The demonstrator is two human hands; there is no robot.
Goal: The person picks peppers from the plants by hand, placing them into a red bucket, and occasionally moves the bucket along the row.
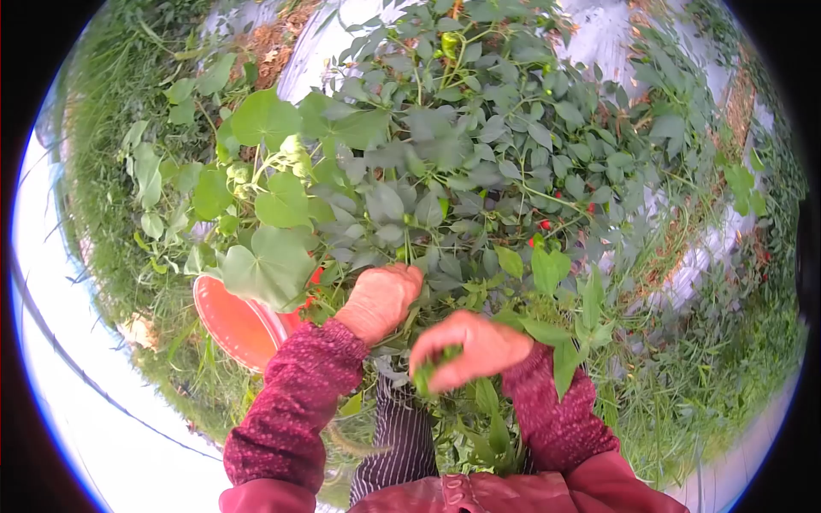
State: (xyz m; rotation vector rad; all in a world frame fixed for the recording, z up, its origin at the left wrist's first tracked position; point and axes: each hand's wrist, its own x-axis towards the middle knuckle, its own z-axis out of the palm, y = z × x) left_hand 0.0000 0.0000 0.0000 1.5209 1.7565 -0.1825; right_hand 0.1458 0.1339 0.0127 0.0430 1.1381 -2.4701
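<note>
My left hand (pixel 382 299) reaches into the lower leaves of a pepper plant (pixel 445 205). Its fingers are closed near a stem and partly hidden, so what they grip does not show. To its right, nearer my body, my right hand (pixel 472 346) is curled around what looks like a green pepper (pixel 432 366), somewhat blurred. A larger green pepper (pixel 450 44) hangs high on the plant. Small red fruits (pixel 545 225) show among the leaves to the right.
A red bucket (pixel 235 321) stands tilted left of my left forearm, partly under a broad-leaved weed (pixel 272 265). Pale sheeting (pixel 599 43) covers ground between the plants. Tall grass (pixel 111 171) grows at left. My striped trouser leg (pixel 398 436) is below my hands.
</note>
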